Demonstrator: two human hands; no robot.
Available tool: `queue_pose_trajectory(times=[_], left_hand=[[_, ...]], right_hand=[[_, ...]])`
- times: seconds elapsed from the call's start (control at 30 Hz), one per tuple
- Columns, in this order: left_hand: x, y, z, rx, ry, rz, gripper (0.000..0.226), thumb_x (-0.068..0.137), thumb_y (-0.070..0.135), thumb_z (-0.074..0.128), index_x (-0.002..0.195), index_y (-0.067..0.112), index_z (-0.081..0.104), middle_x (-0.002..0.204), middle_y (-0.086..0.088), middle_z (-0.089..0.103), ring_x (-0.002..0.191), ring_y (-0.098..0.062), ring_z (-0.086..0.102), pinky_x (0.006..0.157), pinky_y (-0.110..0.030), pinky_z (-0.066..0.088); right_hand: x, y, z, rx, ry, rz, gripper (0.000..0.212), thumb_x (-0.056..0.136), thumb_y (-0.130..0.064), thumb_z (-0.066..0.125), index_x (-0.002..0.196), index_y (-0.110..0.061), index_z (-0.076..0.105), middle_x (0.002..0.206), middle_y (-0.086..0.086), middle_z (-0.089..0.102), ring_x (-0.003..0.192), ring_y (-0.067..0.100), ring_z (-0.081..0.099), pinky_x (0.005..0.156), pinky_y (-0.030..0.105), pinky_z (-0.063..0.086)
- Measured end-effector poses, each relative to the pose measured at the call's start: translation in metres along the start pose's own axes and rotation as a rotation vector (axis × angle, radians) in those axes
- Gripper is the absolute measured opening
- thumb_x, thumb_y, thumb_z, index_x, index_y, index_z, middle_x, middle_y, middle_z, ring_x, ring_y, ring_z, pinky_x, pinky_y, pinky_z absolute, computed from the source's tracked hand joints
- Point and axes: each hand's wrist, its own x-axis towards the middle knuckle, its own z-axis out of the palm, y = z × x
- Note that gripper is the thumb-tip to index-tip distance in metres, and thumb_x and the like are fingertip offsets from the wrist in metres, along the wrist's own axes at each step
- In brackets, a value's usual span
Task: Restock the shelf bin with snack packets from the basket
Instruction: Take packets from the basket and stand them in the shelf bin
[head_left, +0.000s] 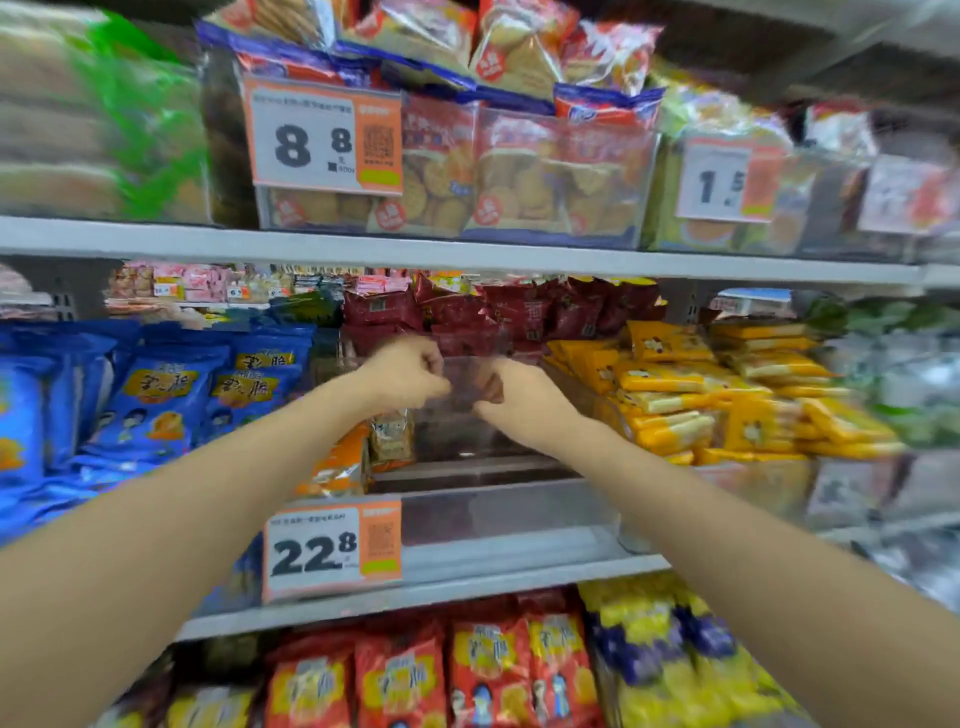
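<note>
Both my arms are stretched out to the middle shelf (467, 587), and my hands meet over the clear shelf bin (519, 514), the one with the orange-edged price tag (332, 551) reading 22.8 on its front. My left hand (408, 371) has its fingers (430, 364) curled in like a loose fist. Whether they hold anything I cannot tell, because the picture is blurred there. My right hand (524, 402) is just beside it, almost touching, with its fingers curled too and pinching what looks like a small dark red snack packet (489, 387) between the two hands, above the bin's open top. The front part of the bin shows bare plastic, while dark red packets (519, 312) are heaped at its back. Below my left wrist a brownish packet (392, 434) stands upright against the bin's left wall, with an orange packet (337, 462) leaning just beside it. Blue packets (171, 395) fill the space to the left of the bin, and yellow packets (727, 395) are stacked to its right.
</note>
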Motion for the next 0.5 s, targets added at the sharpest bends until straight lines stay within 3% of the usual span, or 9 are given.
queue_pose_trajectory(times=[0.1,0.2,0.3,0.5], left_hand=[[-0.045,0.047,0.01,-0.095,0.029,0.086,0.026,0.075,0.008,0.071,0.06,0.019,0.052,0.054,0.006,0.052,0.052,-0.01,0.046,0.051,-0.023,0.035],[-0.085,0.086,0.034,-0.122,-0.026,0.149,0.024,0.074,0.008,0.07,0.061,0.019,0.053,0.055,0.006,0.054,0.05,-0.008,0.047,0.052,-0.023,0.036],[-0.12,0.118,0.076,-0.114,-0.164,0.177,0.024,0.076,0.009,0.067,0.062,0.02,0.052,0.058,0.006,0.053,0.051,-0.008,0.047,0.05,-0.023,0.037],[-0.176,0.151,0.207,-0.137,-0.462,0.163,0.025,0.075,0.009,0.07,0.061,0.021,0.052,0.057,0.006,0.051,0.056,-0.012,0.047,0.052,-0.023,0.036]], right_hand=[[-0.055,0.008,-0.023,-0.021,0.207,-0.072,0.012,0.081,-0.009,0.064,0.093,-0.011,0.062,0.083,-0.004,0.054,0.079,0.018,0.052,0.07,0.03,0.038],[-0.115,0.019,-0.039,-0.027,0.274,-0.036,0.01,0.08,-0.007,0.063,0.087,-0.013,0.059,0.078,-0.003,0.051,0.072,0.017,0.047,0.064,0.032,0.038],[-0.182,0.047,-0.038,0.014,0.245,0.07,0.008,0.08,-0.007,0.062,0.085,-0.013,0.059,0.078,0.002,0.058,0.073,0.021,0.053,0.065,0.038,0.045],[-0.312,0.113,-0.01,0.067,0.09,0.38,0.009,0.08,-0.008,0.066,0.089,-0.011,0.065,0.083,0.002,0.064,0.071,0.014,0.051,0.069,0.032,0.043]])
